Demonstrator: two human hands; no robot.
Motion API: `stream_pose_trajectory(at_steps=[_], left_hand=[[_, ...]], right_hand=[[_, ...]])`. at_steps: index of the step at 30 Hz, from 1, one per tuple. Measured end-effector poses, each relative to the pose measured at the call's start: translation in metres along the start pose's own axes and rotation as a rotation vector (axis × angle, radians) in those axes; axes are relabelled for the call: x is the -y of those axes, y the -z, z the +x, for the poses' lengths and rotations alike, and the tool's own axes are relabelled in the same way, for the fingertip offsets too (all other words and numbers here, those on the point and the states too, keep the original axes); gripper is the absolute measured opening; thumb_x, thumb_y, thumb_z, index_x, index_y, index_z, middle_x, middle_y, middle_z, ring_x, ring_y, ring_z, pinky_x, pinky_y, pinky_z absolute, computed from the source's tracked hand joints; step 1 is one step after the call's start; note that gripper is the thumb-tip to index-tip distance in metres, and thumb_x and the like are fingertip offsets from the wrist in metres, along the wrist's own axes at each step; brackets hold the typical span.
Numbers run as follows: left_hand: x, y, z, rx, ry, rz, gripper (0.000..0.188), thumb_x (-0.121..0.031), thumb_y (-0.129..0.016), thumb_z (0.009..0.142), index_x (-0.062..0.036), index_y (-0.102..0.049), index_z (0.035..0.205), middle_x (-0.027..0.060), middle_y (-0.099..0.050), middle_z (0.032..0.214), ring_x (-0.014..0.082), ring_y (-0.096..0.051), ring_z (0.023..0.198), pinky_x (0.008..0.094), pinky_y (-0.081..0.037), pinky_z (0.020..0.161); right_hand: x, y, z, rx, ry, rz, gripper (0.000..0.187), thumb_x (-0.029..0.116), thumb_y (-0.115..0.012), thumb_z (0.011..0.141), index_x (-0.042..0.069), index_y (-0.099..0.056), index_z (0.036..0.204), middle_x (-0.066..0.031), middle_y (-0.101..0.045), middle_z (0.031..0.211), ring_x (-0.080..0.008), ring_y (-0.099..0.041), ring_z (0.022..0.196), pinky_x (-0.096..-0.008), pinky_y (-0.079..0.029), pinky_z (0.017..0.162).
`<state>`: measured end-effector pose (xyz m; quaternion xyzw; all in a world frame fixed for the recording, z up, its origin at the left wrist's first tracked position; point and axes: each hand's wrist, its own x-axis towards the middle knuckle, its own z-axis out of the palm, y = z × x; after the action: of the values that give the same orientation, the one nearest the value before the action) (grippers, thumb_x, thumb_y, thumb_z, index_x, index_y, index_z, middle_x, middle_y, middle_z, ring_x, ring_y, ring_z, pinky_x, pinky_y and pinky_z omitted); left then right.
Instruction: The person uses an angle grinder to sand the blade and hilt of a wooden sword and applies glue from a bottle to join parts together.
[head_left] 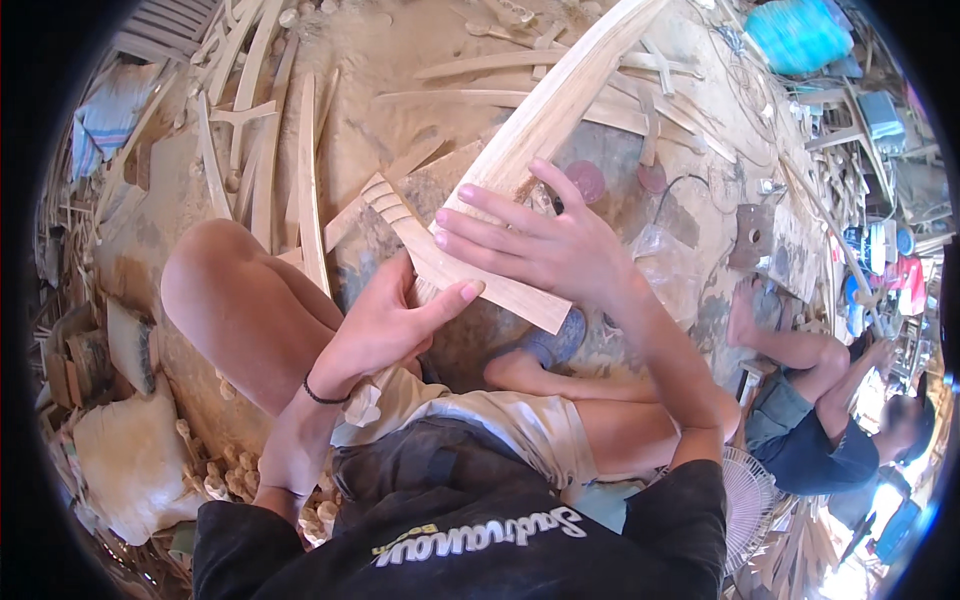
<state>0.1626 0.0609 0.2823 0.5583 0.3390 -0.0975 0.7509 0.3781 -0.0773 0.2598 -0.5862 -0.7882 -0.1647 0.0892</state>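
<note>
My left hand [385, 320] is closed round a pale wooden piece [535, 303] with a square-cut end on the right. A grooved, narrower arm [390, 207] of this piece points up and left past my fingers. My thumb presses along its near edge. My right hand [550, 245] lies across the wood with its fingers stretched out and the thumb apart. Under those fingers begins a long, broad wooden blade shape [550, 105], which runs away to the upper right. Whether it is joined to the grooved piece is hidden by my right hand.
Long curved wooden strips [480, 98] lie on the dusty ground ahead, with more strips [270, 150] to the left. A clear plastic bag [662, 265] rests right of my hands. Another person [815, 430] sits at the right beside a round fan guard [745, 505].
</note>
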Motion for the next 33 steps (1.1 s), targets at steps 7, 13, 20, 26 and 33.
stream_pose_trajectory(at_steps=[7,13,20,26,33], left_hand=[[-0.007,0.001,-0.003,-0.005,-0.011,-0.027,0.056,-0.034,-0.081,0.100,0.0042,-0.055,0.132,-0.0019,-0.064,0.080,0.0037,-0.052,0.054,0.0237,-0.038,0.046],[-0.002,-0.002,0.003,-0.084,-0.064,0.104,0.056,-0.035,-0.082,0.099,0.0081,-0.059,0.127,-0.0012,-0.066,0.083,0.0051,-0.054,0.056,0.0242,-0.041,0.048],[-0.003,0.000,0.002,-0.012,-0.012,-0.012,0.057,-0.034,-0.082,0.100,0.0052,-0.057,0.133,-0.0017,-0.065,0.084,0.0037,-0.050,0.053,0.0236,-0.036,0.045],[-0.002,-0.001,0.002,-0.008,0.005,-0.030,0.053,-0.032,-0.080,0.101,0.0036,-0.055,0.132,-0.0033,-0.060,0.079,0.0036,-0.047,0.051,0.0234,-0.035,0.043],[-0.006,-0.001,-0.002,0.088,0.032,-0.133,0.034,-0.031,-0.072,0.107,-0.0026,-0.055,0.115,-0.0050,-0.046,0.063,0.0047,-0.040,0.044,0.0232,-0.032,0.039]], right_hand=[[-0.004,0.008,-0.013,-0.017,-0.086,-0.238,0.055,0.029,-0.060,0.099,0.026,-0.058,0.154,0.0098,-0.060,0.156,-0.0101,-0.050,0.149,-0.0575,-0.029,0.126],[-0.005,0.021,-0.018,-0.074,-0.282,-0.193,0.058,0.026,-0.064,0.095,0.025,-0.059,0.154,0.0087,-0.060,0.157,-0.0101,-0.051,0.149,-0.0606,-0.029,0.124],[-0.012,0.012,-0.012,0.052,-0.129,-0.126,0.067,0.023,-0.071,0.087,0.024,-0.061,0.153,0.0064,-0.060,0.157,-0.0166,-0.053,0.147,-0.0611,-0.031,0.123],[-0.003,0.011,-0.039,-0.241,-0.294,-0.086,0.058,0.015,-0.065,0.094,0.029,-0.062,0.150,0.0073,-0.055,0.163,-0.0156,-0.052,0.148,-0.0606,-0.027,0.125],[0.002,-0.044,-0.049,-0.318,-0.327,-0.153,0.061,0.016,-0.067,0.095,0.029,-0.057,0.154,0.0052,-0.051,0.166,-0.0180,-0.047,0.152,-0.0610,-0.029,0.125]])
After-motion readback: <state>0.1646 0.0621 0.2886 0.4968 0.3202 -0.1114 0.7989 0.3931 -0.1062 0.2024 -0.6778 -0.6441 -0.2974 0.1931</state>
